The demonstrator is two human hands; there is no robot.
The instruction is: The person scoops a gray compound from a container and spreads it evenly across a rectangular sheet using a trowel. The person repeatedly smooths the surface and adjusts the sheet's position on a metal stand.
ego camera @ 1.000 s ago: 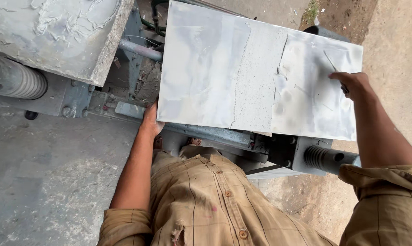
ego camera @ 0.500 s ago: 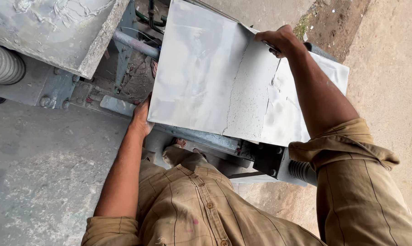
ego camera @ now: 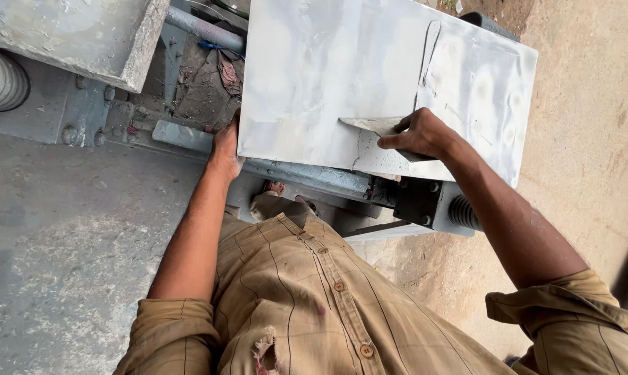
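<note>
A large grey-white stone slab (ego camera: 314, 76) lies on a machine bed in front of me, wet and smeared. A crack line runs down it near the middle right. My left hand (ego camera: 225, 146) presses against the slab's near left edge. My right hand (ego camera: 419, 133) grips a thin triangular broken piece of stone (ego camera: 376, 125) lifted off the slab's near edge.
A second thick stone block (ego camera: 78, 35) sits at the upper left on the blue-grey metal machine frame (ego camera: 85, 118). A corrugated hose (ego camera: 1, 80) is at the far left. A coil spring fitting (ego camera: 463, 212) sticks out under the slab. Concrete floor lies left, sandy ground right.
My right hand has come from the slab's far edge down to its near edge and has taken hold of the broken triangular piece. My left hand has stayed on the left edge.
</note>
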